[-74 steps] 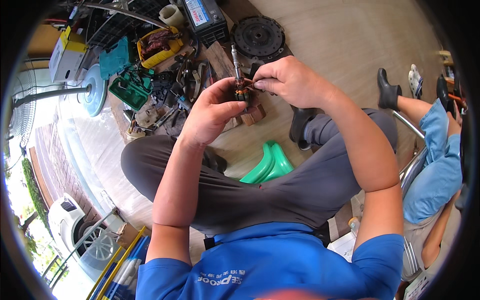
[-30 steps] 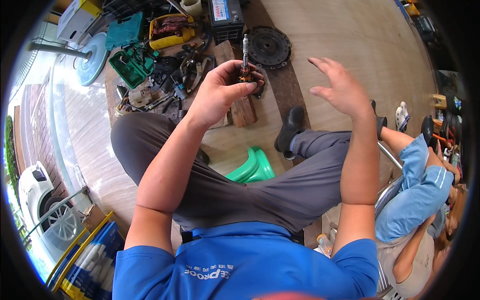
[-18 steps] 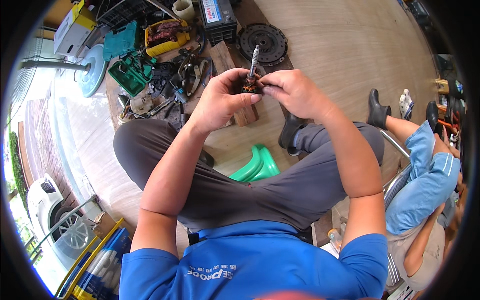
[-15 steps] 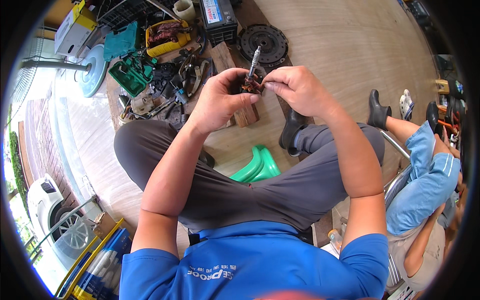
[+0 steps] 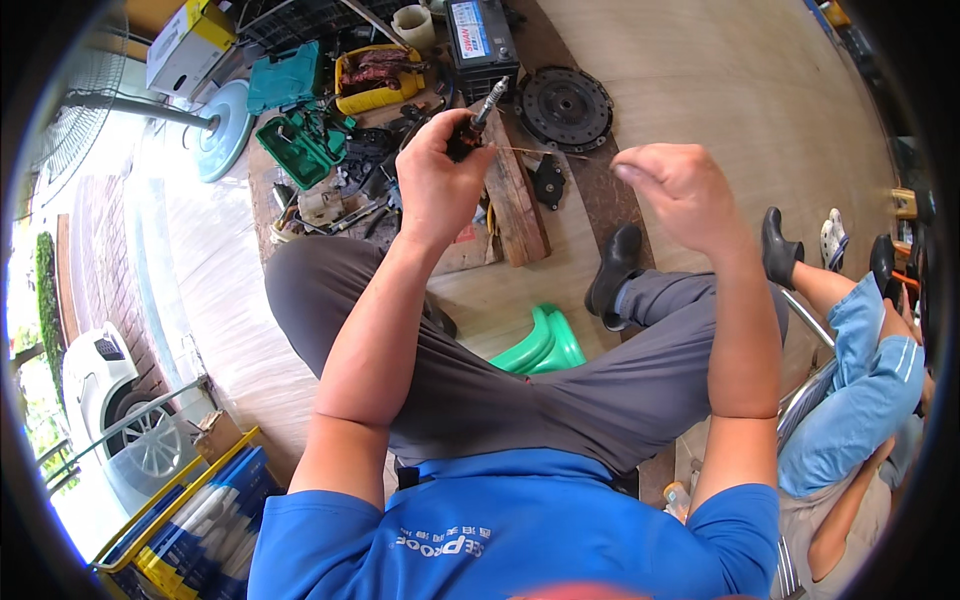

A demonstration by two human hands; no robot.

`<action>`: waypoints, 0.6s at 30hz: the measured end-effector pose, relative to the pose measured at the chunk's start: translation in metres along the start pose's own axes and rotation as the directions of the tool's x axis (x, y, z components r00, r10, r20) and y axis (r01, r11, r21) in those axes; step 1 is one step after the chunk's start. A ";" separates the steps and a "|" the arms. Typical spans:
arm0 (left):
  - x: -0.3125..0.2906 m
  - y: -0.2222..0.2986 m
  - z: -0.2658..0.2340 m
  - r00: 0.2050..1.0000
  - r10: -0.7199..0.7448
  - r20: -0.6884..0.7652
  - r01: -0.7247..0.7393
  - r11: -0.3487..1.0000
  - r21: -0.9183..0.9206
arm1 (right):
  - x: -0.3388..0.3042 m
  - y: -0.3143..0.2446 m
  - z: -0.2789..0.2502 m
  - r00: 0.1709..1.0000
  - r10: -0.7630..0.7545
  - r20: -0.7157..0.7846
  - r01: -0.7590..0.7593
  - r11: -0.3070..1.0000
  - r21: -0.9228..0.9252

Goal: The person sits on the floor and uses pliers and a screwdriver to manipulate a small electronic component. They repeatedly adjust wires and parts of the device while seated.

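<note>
My left hand [image 5: 440, 185] grips a small motor armature [image 5: 466, 138], with dark and copper-coloured windings and a grooved metal shaft [image 5: 492, 98] pointing up and away. From the windings a thin copper wire [image 5: 540, 152] runs to the right. Its far end reaches toward the pinched fingertips of my right hand [image 5: 685, 190], which is held apart at the right. The contact at the fingertips is too small to see clearly. Below the wire lies a wooden block [image 5: 518, 205], with a small black part [image 5: 547, 180] beside it.
A black clutch disc [image 5: 564, 108] and a car battery [image 5: 480, 45] lie ahead. To the left are a green tool case [image 5: 290, 150], a yellow container [image 5: 378, 98] and loose parts. A green plastic stool [image 5: 540, 345] stands between my legs; another person [image 5: 840, 380] sits at right.
My right hand has pulled away to the right from the armature, and the copper wire now stretches out between the hands. My left hand keeps its hold, and the shaft leans more to the right.
</note>
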State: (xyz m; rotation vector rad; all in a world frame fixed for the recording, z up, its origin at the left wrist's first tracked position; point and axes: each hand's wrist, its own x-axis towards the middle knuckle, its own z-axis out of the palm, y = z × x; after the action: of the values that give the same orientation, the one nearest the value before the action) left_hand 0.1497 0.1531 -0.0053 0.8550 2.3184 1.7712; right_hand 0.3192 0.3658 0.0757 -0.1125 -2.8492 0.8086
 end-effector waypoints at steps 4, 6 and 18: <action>0.007 -0.007 -0.007 0.996 0.044 -0.081 -0.037 0.995 0.092 | -0.003 0.013 -0.021 0.990 0.121 -0.067 -0.124 0.991 -0.054; 0.007 -0.003 -0.008 0.997 0.031 -0.075 -0.023 0.994 0.104 | -0.007 0.022 -0.029 0.982 0.157 -0.107 -0.167 0.981 -0.095; -0.009 0.014 0.009 0.967 0.235 0.096 -0.248 0.956 0.159 | -0.003 0.013 0.012 0.988 0.018 -0.155 -0.051 0.976 -0.212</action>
State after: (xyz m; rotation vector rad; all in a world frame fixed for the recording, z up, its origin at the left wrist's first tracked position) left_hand 0.1657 0.1588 0.0020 1.2602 2.4307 1.6045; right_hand 0.3203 0.3702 0.0581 -0.2427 -2.7861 0.4710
